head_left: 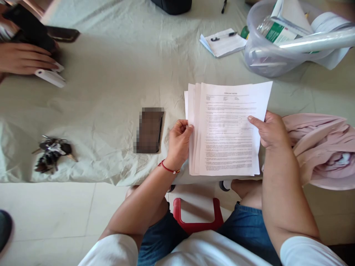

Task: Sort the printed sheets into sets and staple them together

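Observation:
A stack of printed paper sheets (227, 133) is held up in front of me at the table's near edge, its left edges slightly fanned. My left hand (179, 142) pinches the left edge between thumb and curled fingers. On the right side, my right hand (273, 127) grips the sheets, thumb on the top page and fingers hidden behind. Small print covers the front page, with a heading at the top. Just left of my left hand lies a dark phone (149, 131), partly pixelated.
A cloth covers the table (111, 74). Keys (54, 151) lie at left; another person's hand (27, 58) is at upper left. A notepad with a pen (223, 44), a plastic basket (257, 55) of papers and rolls, and pink cloth (318, 144) are to the right.

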Demonstrator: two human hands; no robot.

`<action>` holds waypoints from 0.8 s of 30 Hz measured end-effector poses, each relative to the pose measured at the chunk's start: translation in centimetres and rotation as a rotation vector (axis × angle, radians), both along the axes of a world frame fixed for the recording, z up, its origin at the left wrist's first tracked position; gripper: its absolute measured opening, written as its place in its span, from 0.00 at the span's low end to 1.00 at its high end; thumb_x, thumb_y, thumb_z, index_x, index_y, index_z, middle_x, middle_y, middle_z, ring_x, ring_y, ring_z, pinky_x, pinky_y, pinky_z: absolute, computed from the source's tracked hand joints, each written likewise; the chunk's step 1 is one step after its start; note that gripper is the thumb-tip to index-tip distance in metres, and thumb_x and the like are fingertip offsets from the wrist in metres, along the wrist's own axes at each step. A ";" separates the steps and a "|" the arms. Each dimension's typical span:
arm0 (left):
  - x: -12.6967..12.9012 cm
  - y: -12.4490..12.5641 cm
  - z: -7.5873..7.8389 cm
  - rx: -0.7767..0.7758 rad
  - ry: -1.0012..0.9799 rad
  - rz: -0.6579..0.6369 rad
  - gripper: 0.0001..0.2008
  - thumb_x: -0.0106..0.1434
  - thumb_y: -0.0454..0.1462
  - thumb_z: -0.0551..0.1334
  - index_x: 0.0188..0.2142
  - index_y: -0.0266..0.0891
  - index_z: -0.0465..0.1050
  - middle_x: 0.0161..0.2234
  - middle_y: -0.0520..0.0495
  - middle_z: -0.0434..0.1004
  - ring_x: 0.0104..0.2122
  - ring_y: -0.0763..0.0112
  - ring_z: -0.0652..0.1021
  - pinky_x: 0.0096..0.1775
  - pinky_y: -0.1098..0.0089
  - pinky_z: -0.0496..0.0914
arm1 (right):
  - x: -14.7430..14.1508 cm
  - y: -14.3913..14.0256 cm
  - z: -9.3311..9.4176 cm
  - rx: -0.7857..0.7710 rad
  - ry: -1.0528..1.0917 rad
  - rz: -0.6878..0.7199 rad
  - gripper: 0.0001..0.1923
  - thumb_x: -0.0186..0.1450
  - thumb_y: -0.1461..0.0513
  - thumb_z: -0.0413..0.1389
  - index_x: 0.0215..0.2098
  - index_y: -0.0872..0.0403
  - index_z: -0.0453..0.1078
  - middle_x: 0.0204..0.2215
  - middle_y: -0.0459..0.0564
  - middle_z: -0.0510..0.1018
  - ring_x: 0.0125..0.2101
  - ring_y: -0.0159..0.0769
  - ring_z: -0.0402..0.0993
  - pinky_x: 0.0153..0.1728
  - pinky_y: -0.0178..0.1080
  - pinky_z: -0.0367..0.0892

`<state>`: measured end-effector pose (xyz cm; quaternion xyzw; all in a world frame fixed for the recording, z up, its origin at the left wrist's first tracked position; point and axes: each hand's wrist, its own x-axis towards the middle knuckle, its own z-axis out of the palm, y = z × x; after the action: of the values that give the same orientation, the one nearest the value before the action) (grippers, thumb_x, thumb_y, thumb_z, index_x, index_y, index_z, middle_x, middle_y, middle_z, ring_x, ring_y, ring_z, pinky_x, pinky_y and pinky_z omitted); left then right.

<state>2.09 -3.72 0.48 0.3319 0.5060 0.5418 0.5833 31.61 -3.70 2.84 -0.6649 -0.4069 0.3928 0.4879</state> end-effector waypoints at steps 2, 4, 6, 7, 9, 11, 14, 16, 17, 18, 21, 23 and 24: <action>0.0 0.0 -0.1 0.005 -0.013 -0.003 0.10 0.62 0.39 0.75 0.37 0.44 0.75 0.35 0.54 0.76 0.36 0.71 0.74 0.45 0.68 0.70 | 0.4 0.0 -0.1 0.020 -0.026 -0.007 0.18 0.57 0.53 0.79 0.44 0.43 0.85 0.48 0.45 0.93 0.55 0.56 0.89 0.63 0.59 0.82; 0.0 -0.1 -0.1 0.013 -0.028 -0.004 0.11 0.62 0.38 0.76 0.36 0.43 0.75 0.35 0.54 0.75 0.36 0.72 0.73 0.45 0.69 0.69 | 0.9 0.1 -0.4 0.040 -0.056 -0.022 0.17 0.58 0.54 0.78 0.45 0.44 0.86 0.48 0.45 0.92 0.54 0.56 0.89 0.61 0.59 0.83; 0.0 -0.1 0.0 0.014 -0.026 -0.005 0.10 0.62 0.36 0.75 0.36 0.43 0.75 0.34 0.54 0.74 0.35 0.72 0.72 0.43 0.70 0.68 | 1.5 0.1 -0.9 0.055 -0.089 -0.056 0.15 0.59 0.54 0.77 0.44 0.44 0.86 0.47 0.47 0.92 0.52 0.57 0.89 0.59 0.59 0.83; 0.0 -0.1 0.0 0.009 -0.021 -0.007 0.10 0.62 0.36 0.75 0.36 0.43 0.75 0.34 0.54 0.74 0.35 0.72 0.72 0.43 0.70 0.68 | 1.7 0.2 -1.1 0.062 -0.105 -0.072 0.14 0.60 0.55 0.77 0.44 0.44 0.86 0.47 0.48 0.92 0.51 0.57 0.89 0.58 0.60 0.84; 0.1 -0.1 0.1 -0.006 -0.011 -0.010 0.10 0.63 0.35 0.74 0.36 0.43 0.74 0.34 0.54 0.74 0.35 0.72 0.72 0.42 0.70 0.68 | 2.2 0.3 -1.6 0.080 -0.129 -0.089 0.13 0.61 0.55 0.76 0.44 0.44 0.86 0.47 0.49 0.92 0.51 0.58 0.89 0.57 0.60 0.84; 0.1 -0.1 0.1 -0.014 -0.008 -0.005 0.09 0.64 0.35 0.73 0.37 0.43 0.74 0.35 0.53 0.74 0.35 0.72 0.72 0.42 0.70 0.68 | 2.3 0.3 -1.9 0.098 -0.137 -0.072 0.14 0.61 0.53 0.76 0.44 0.44 0.86 0.48 0.50 0.92 0.51 0.59 0.89 0.56 0.61 0.85; 0.1 -0.1 0.1 -0.021 0.007 0.013 0.07 0.66 0.34 0.71 0.37 0.43 0.74 0.35 0.53 0.75 0.35 0.71 0.73 0.42 0.70 0.68 | 2.2 0.3 -2.0 0.113 -0.129 -0.059 0.15 0.60 0.51 0.77 0.44 0.43 0.86 0.47 0.49 0.92 0.51 0.59 0.89 0.55 0.62 0.85; 0.2 -0.1 0.1 -0.028 0.031 0.018 0.06 0.67 0.34 0.70 0.37 0.43 0.73 0.35 0.53 0.75 0.35 0.71 0.73 0.42 0.70 0.68 | 2.0 0.3 -1.8 0.115 -0.125 -0.067 0.15 0.60 0.52 0.76 0.44 0.44 0.86 0.47 0.49 0.92 0.50 0.58 0.89 0.55 0.62 0.85; 0.2 -0.1 0.1 -0.029 0.043 0.017 0.06 0.68 0.34 0.69 0.38 0.43 0.73 0.35 0.53 0.75 0.35 0.71 0.73 0.42 0.70 0.68 | 1.8 0.3 -1.7 0.114 -0.125 -0.073 0.14 0.61 0.53 0.76 0.44 0.44 0.86 0.47 0.49 0.92 0.49 0.57 0.89 0.55 0.61 0.85; 0.2 -0.1 0.1 -0.026 0.050 0.015 0.06 0.68 0.34 0.69 0.38 0.43 0.73 0.35 0.53 0.75 0.35 0.72 0.73 0.42 0.70 0.69 | 1.7 0.3 -1.6 0.111 -0.126 -0.076 0.13 0.61 0.55 0.76 0.43 0.44 0.86 0.47 0.49 0.92 0.49 0.57 0.90 0.55 0.61 0.85; 0.2 -0.1 0.0 -0.011 0.051 0.017 0.06 0.69 0.33 0.69 0.39 0.42 0.73 0.36 0.53 0.75 0.35 0.72 0.73 0.43 0.70 0.69 | 1.5 0.3 -1.3 0.102 -0.124 -0.080 0.12 0.61 0.56 0.75 0.43 0.45 0.86 0.47 0.49 0.92 0.49 0.57 0.90 0.55 0.61 0.85; 0.3 -0.1 -0.1 0.001 0.050 0.020 0.06 0.70 0.33 0.69 0.39 0.42 0.72 0.35 0.53 0.74 0.35 0.73 0.73 0.43 0.70 0.69 | 1.4 0.3 -1.3 0.099 -0.122 -0.077 0.13 0.60 0.55 0.76 0.43 0.44 0.87 0.47 0.49 0.92 0.49 0.57 0.90 0.55 0.61 0.85; 0.3 -0.1 -0.1 0.010 0.056 0.018 0.07 0.70 0.33 0.69 0.39 0.42 0.72 0.34 0.53 0.74 0.34 0.73 0.72 0.42 0.70 0.68 | 1.4 0.3 -1.3 0.099 -0.121 -0.073 0.14 0.60 0.54 0.76 0.43 0.44 0.87 0.47 0.49 0.92 0.49 0.57 0.90 0.55 0.61 0.85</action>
<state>2.38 -3.82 0.34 0.3453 0.5223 0.5403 0.5622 33.00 -3.44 1.55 -0.6768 -0.4301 0.3132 0.5089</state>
